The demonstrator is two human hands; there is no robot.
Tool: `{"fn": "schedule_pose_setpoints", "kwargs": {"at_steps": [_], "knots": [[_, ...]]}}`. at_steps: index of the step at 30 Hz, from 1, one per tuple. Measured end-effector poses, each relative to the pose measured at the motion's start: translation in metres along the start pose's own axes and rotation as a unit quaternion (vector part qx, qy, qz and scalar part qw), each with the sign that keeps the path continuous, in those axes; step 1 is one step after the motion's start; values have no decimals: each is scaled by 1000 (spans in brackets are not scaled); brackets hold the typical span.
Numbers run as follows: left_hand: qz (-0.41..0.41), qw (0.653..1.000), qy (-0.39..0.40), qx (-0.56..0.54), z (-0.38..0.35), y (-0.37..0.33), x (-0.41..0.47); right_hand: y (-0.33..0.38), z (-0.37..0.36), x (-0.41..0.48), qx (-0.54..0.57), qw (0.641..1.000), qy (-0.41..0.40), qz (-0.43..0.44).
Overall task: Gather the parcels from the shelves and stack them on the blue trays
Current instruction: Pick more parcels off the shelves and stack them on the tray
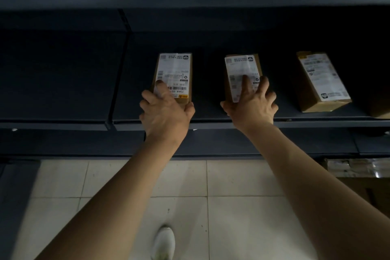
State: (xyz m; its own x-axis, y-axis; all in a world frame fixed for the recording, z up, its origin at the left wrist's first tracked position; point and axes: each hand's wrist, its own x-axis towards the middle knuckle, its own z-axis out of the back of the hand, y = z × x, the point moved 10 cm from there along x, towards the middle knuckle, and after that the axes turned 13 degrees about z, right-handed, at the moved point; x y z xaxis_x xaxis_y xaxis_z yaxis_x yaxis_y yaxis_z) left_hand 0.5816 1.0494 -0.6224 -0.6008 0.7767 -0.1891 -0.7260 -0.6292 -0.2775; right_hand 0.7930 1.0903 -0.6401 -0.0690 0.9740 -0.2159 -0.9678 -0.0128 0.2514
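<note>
Three small brown cardboard parcels with white shipping labels lie on a dark shelf (63, 82). My left hand (166, 112) grips the near end of the left parcel (176, 69), thumb on its right side and fingers over the label. My right hand (252, 103) grips the near end of the middle parcel (240, 67), with fingers spread on top and the thumb at its left edge. The third parcel (320, 80) lies untouched further right. Both held parcels still rest on the shelf. No blue tray is in view.
The shelf's front lip (211, 125) runs across the view, with a lower dark shelf (84, 143) under it. Pale floor tiles (118, 179) lie below, with my white shoe (164, 243). A cardboard box with wrapped goods (358, 169) sits low at the right.
</note>
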Motion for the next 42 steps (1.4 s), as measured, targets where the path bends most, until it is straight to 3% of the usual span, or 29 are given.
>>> {"fn": "schedule_pose_setpoints", "kwargs": {"at_steps": [6,14,21,33,42], "knots": [[-13,1000,0,18,21,-1,-19,9,5,0,31,999,6,-20],[27,997,51,40,72,19,-72,50,42,-85,15,995,81,47],[88,995,44,33,156,64,-162,102,106,-182,-31,982,121,143],[178,970,-161,-38,398,117,-286,214,301,-312,-13,953,24,300],[225,916,-321,-79,572,173,-351,339,424,-401,39,885,-81,457]]}}
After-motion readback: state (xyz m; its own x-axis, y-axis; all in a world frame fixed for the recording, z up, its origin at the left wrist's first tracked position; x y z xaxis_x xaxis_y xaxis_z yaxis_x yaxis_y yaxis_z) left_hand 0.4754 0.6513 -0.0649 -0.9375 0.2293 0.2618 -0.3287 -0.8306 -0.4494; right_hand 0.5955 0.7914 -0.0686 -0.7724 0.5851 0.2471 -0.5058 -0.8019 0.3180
